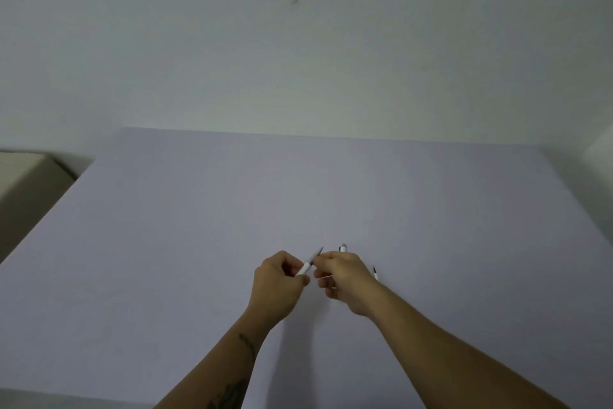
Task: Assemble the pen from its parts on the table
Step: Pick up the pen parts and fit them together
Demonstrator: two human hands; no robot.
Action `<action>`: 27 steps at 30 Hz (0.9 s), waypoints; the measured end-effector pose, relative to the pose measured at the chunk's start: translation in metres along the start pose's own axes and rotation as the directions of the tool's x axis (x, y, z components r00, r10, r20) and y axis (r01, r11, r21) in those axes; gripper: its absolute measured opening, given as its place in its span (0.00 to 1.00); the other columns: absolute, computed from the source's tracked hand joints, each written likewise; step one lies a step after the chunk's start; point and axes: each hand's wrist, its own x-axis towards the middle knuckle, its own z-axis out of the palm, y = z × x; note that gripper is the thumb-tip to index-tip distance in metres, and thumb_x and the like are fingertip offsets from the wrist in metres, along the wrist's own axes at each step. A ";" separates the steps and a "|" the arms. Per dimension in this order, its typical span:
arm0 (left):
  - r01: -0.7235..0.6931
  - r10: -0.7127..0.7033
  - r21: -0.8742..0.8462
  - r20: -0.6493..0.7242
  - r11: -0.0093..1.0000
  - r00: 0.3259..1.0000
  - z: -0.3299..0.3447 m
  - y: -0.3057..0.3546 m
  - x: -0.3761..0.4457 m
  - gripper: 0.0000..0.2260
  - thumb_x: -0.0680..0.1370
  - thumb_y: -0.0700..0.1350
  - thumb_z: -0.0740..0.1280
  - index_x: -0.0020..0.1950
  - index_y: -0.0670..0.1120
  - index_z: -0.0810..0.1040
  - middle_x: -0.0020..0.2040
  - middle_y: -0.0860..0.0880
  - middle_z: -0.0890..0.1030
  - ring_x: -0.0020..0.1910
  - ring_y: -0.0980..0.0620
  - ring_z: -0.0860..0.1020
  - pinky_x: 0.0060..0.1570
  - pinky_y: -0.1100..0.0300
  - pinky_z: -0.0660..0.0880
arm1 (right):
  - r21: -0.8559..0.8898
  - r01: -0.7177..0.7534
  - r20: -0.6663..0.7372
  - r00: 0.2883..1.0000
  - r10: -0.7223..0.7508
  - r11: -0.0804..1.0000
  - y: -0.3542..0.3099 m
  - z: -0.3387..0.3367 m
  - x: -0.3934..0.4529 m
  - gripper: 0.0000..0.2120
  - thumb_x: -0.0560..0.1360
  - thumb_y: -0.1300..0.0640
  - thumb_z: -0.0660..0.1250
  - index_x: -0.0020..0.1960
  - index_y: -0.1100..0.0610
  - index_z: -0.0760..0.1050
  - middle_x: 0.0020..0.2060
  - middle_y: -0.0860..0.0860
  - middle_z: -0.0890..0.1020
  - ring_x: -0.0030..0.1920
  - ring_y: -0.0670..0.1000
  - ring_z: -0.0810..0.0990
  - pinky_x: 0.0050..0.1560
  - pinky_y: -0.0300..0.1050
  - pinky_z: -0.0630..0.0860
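My left hand (pixel 277 282) grips a white pen barrel (pixel 304 268) that points up and to the right. Its grey tip cone (pixel 316 253) is pinched by the fingertips of my right hand (pixel 345 279). Both hands hover just above the pale lilac table (pixel 199 226). Another pen part (pixel 343 247), white with a dark band, pokes out behind my right hand's knuckles. A thin refill piece (pixel 375 272) with a black point lies on the table to the right of my right wrist, partly hidden.
The table's far edge meets a plain white wall. A beige surface (pixel 23 176) sits lower at the left, beyond the table's left edge. The tabletop stretches wide on both sides of my hands.
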 end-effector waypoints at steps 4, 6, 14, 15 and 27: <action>-0.084 0.085 -0.034 0.014 0.996 0.996 -0.012 0.004 0.000 0.04 0.73 0.38 0.74 0.43 0.46 0.81 0.35 0.51 0.79 0.32 0.56 0.75 0.31 0.68 0.70 | 0.071 0.147 -0.139 0.981 -0.137 0.986 -0.005 0.018 -0.008 0.06 0.78 0.60 0.68 0.43 0.60 0.80 0.37 0.54 0.77 0.36 0.51 0.72 0.39 0.45 0.74; -0.107 0.108 -0.032 0.031 0.994 0.994 -0.020 0.002 0.001 0.04 0.74 0.39 0.73 0.43 0.47 0.82 0.36 0.50 0.81 0.32 0.55 0.76 0.31 0.68 0.71 | 0.077 0.190 -0.182 0.968 -0.174 0.979 -0.006 0.024 -0.012 0.07 0.78 0.61 0.67 0.42 0.60 0.81 0.37 0.55 0.76 0.39 0.52 0.71 0.41 0.46 0.74; -0.215 0.216 -0.028 0.108 0.976 0.970 -0.043 -0.004 0.006 0.03 0.76 0.40 0.70 0.45 0.46 0.83 0.39 0.46 0.84 0.34 0.53 0.78 0.33 0.66 0.75 | 0.208 0.199 -0.136 0.975 -0.173 0.958 -0.002 0.030 -0.030 0.08 0.79 0.63 0.66 0.52 0.60 0.84 0.41 0.55 0.80 0.40 0.52 0.75 0.41 0.45 0.76; -0.227 0.228 -0.021 0.115 0.974 0.967 -0.044 -0.004 0.007 0.03 0.77 0.40 0.70 0.44 0.46 0.82 0.39 0.45 0.84 0.33 0.53 0.77 0.33 0.65 0.74 | 0.213 0.191 -0.131 0.977 -0.166 0.958 -0.002 0.030 -0.031 0.07 0.78 0.62 0.67 0.52 0.61 0.84 0.40 0.55 0.79 0.39 0.52 0.75 0.41 0.45 0.76; -0.376 0.366 0.055 0.141 0.925 0.920 -0.052 -0.009 0.026 0.07 0.78 0.39 0.65 0.46 0.48 0.82 0.35 0.52 0.79 0.30 0.55 0.72 0.33 0.64 0.71 | -0.022 0.237 -0.240 0.942 -0.235 0.971 -0.009 0.038 -0.029 0.09 0.78 0.55 0.69 0.45 0.61 0.82 0.37 0.54 0.80 0.37 0.50 0.77 0.40 0.43 0.76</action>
